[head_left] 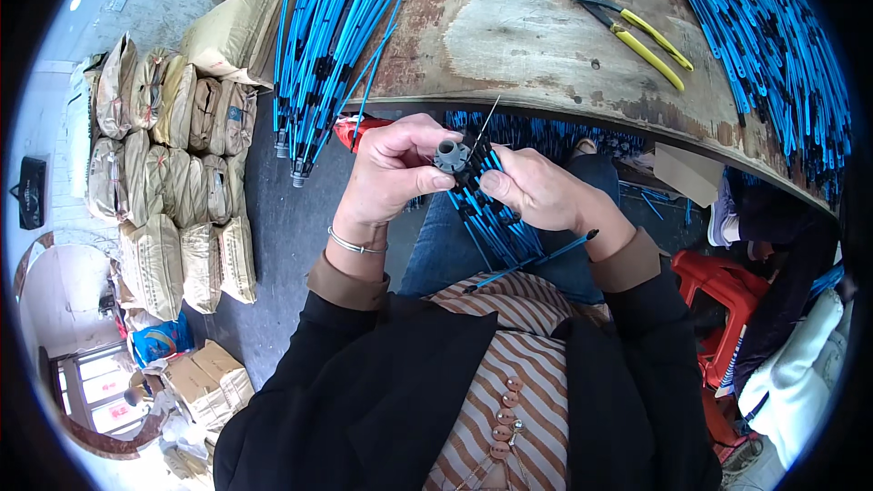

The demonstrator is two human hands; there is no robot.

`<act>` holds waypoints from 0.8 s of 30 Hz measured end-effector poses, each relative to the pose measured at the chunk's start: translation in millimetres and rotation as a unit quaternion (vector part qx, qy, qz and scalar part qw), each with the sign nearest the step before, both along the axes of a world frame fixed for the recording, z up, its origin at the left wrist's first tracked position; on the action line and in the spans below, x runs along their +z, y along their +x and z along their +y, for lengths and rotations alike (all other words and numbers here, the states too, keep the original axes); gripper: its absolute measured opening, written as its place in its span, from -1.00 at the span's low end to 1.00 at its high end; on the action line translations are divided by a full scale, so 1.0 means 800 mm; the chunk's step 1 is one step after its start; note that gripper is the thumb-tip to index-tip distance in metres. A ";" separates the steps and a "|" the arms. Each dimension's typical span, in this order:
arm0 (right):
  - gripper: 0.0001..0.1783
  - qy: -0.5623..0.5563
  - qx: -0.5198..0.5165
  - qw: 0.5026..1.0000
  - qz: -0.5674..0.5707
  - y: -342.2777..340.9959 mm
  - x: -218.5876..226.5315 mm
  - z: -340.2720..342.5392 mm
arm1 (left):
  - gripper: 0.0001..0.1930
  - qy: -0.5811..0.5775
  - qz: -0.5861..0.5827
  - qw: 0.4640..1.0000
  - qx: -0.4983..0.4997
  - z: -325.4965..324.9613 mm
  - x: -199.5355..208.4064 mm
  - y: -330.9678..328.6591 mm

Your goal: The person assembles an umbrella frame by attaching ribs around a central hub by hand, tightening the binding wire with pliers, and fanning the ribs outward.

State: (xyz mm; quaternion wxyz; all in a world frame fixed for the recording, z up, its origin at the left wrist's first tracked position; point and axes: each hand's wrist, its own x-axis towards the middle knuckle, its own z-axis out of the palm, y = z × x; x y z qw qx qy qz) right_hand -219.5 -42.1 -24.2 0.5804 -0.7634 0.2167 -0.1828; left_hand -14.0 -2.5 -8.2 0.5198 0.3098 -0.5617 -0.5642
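Note:
My left hand [400, 168] is closed around a grey ribbed round plastic hub [452, 158], gripping it between thumb and fingers above my lap. Close beside it, my right hand [532, 186] is closed on a blue and black rod [491, 162]. A thin dark wire-like piece [487, 127] sticks up between the hands; which hand holds it I cannot tell. Below them, a bunch of blue and black rods [498, 229] lies across my lap, its top end partly hidden by my hands. A single loose rod [546, 259] rests crosswise near my right wrist.
A worn wooden table [509, 27] stands in front, with yellow-handled pliers [637, 36] on it. Blue rods form a bundle [332, 45] at its left edge and a large pile [773, 55] at right. Stacked sacks [173, 173] stand left; a red stool [727, 300] and another person's leg [773, 255] are right.

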 end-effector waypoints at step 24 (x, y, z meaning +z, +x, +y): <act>-0.56 -0.008 -0.143 0.989 -0.031 0.006 -0.010 0.031 | -0.55 0.056 0.049 0.997 -0.024 -0.021 -0.018 -0.011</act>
